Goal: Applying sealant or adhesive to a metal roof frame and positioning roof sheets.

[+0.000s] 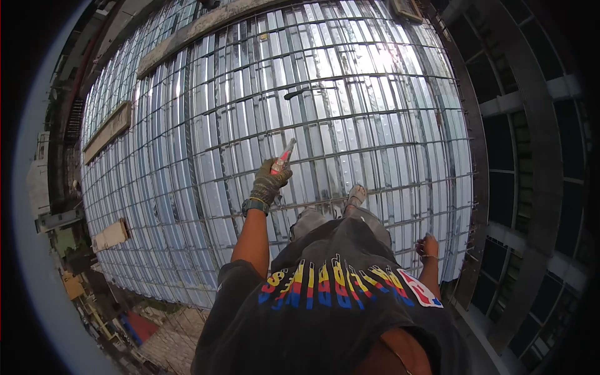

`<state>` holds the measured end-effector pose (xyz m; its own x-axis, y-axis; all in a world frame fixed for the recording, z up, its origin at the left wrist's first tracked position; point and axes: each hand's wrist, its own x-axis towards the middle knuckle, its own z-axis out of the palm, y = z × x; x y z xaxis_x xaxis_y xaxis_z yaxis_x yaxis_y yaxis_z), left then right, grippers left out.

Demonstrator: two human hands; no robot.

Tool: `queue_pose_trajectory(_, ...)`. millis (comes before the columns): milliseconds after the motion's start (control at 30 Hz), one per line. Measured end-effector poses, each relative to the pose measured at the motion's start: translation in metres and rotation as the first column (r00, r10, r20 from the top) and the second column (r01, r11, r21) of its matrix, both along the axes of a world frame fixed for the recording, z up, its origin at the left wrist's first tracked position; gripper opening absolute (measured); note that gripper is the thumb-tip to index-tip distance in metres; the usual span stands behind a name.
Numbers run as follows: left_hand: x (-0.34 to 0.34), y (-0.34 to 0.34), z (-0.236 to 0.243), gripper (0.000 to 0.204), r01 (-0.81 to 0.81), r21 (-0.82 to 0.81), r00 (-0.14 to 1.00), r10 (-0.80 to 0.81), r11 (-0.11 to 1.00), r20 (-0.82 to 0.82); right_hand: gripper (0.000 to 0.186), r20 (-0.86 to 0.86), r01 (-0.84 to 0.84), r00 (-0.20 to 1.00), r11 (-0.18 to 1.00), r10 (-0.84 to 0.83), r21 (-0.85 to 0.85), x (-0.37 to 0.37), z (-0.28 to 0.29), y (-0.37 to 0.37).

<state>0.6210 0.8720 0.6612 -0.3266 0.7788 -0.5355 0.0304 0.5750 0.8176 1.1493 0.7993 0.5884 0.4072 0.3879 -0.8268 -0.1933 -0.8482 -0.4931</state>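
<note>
My left hand (269,181), in a dark patterned work glove with a watch at the wrist, is closed around a red-handled tool (283,160). Its narrow grey tip points up and away over the ribbed metal decking (244,150); the exact kind of tool is unclear. Lower on the right, my bare right hand (427,246) hangs beside my leg with its fingers curled. Whether something small sits in those fingers cannot be made out. Thin steel bars (312,157) cross the decking in a grid under both hands.
A dark-handled tool with a thin shaft (299,93) lies on the bars ahead. Wooden boards (107,132) rest at the left, and a long plank (187,37) lies farther off. My foot (357,195) is on the decking. A dark structure with window-like panels (500,140) runs along the right edge.
</note>
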Motion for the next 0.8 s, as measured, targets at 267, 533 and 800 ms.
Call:
queue_pose_trajectory(267, -0.016, -0.217, -0.089, 0.027, -0.599, -0.312, 0.801, 0.552, 0.738, -0.231, 0.008, 0.004, -0.308, 0.951, 0.951, 0.308, 0.037, 0.013, -0.016, 0.192)
queue_pose_trajectory(533, 0.045, -0.238, -0.055, 0.037, -0.799, -0.567, 0.38, 0.899, 0.201, -0.218, 0.045, 0.048, -0.783, 0.62, 0.614, 0.783, 0.106, -0.193, -0.001, 0.297)
queue_pose_trajectory(800, -0.07, -0.188, -0.125, 0.025, -0.77, -0.379, 0.576, 0.815, 0.512, -0.068, 0.045, -0.046, -0.837, 0.548, 0.547, 0.835, -0.02, -0.309, 0.014, 0.339)
